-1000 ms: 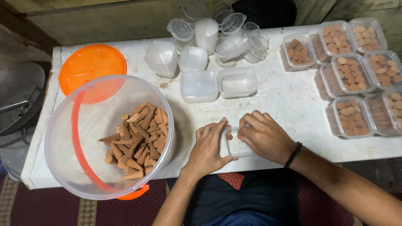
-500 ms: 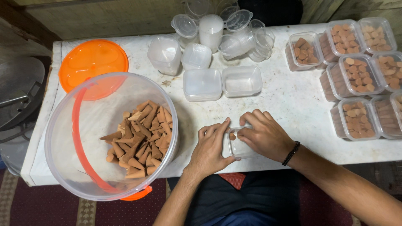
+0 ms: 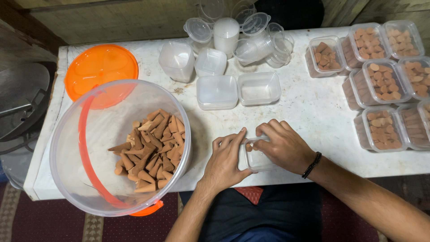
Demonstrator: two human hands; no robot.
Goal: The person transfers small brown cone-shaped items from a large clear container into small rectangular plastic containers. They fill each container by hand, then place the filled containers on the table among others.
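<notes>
A small clear plastic container [image 3: 257, 160] sits at the near edge of the white table [image 3: 309, 112], with a few brown cone pieces inside. My left hand [image 3: 226, 159] rests against its left side, fingers on its rim. My right hand [image 3: 282, 145], a black bracelet on the wrist, covers its top and right side. Left of my hands stands a large clear bucket [image 3: 80, 157] with an orange handle, holding a heap of brown cones [image 3: 150, 148].
An orange lid [image 3: 101, 71] lies behind the bucket. Empty clear containers [image 3: 217, 92] and stacked tubs and lids [image 3: 226, 33] stand at the back. Several filled, closed containers [image 3: 380, 83] crowd the right end. A grey metal object [image 3: 20, 105] is off the left.
My hands stay on the small container, the fingers shifting slightly. The view has tilted a little.
</notes>
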